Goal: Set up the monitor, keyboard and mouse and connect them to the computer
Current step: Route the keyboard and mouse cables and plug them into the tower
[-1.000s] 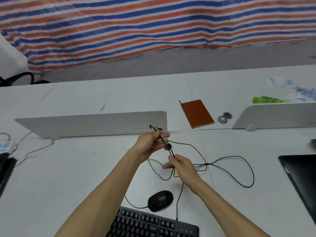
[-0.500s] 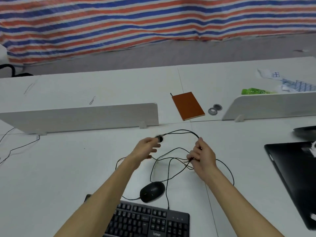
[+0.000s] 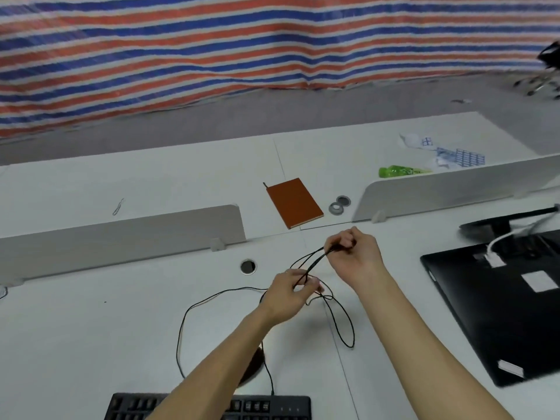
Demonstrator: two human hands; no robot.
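Two hands hold one black cable (image 3: 316, 261) taut above the desk (image 3: 91, 328), probably to straighten its loops: right hand (image 3: 353, 256) clamps the bunched strands, left hand (image 3: 289, 295) pinches lower (plug unseen). Keyboard (image 3: 272, 406) lies nearest, monitor (image 3: 500, 313) face-down at right.

a rust-brown notebook (image 3: 294, 203) lies closed on a white desk (image 3: 91, 328), in the gap between the left divider panel (image 3: 121, 237) and the right divider panel (image 3: 439, 192), with two round grey grommet caps (image 3: 339, 205) just beside it. a round cable hole (image 3: 248, 266) opens in the desktop in front of the left divider panel, and a paper clip (image 3: 118, 206) lies behind it. behind the right divider panel, a green plastic bottle (image 3: 400, 171) rests on its side near crumpled blue-printed paper (image 3: 448, 154). a red, white and blue striped tarpaulin (image 3: 242, 50) hangs beyond the grey floor (image 3: 303, 110).
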